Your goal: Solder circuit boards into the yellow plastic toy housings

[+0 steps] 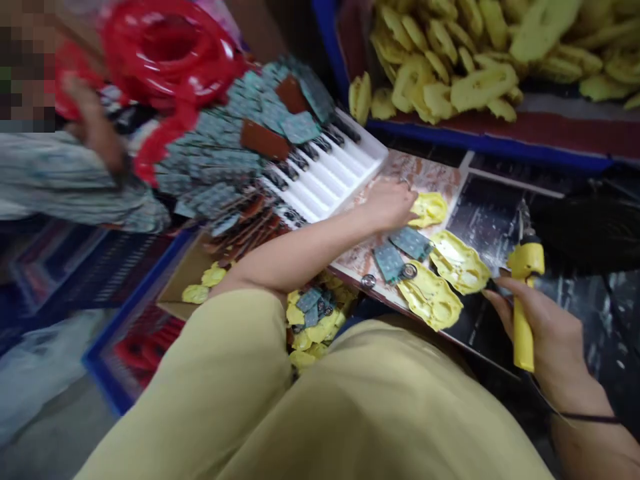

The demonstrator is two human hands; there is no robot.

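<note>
My left hand [393,203] reaches across the work board with its fingers curled on the edge of a yellow plastic shell [431,209]; the fingertips are partly hidden. A yellow glue gun [523,327] is in my right hand [555,333], its nozzle pointing away from me. The thumb and a finger of that hand stretch towards a second yellow half shell [460,262], lying hollow side up. Nearer me lies another half shell [431,297] with thin wires. Beside these are grey-green circuit boards [389,261] and a small round speaker [409,271].
A white foam tray [325,183] borders heaped circuit boards [210,147] on the left. A blue-edged bin of yellow parts [480,87] stands behind. Red plastic rings [170,47] and another person's arm [97,127] are at upper left. Below the board edge sit more yellow pieces [315,333].
</note>
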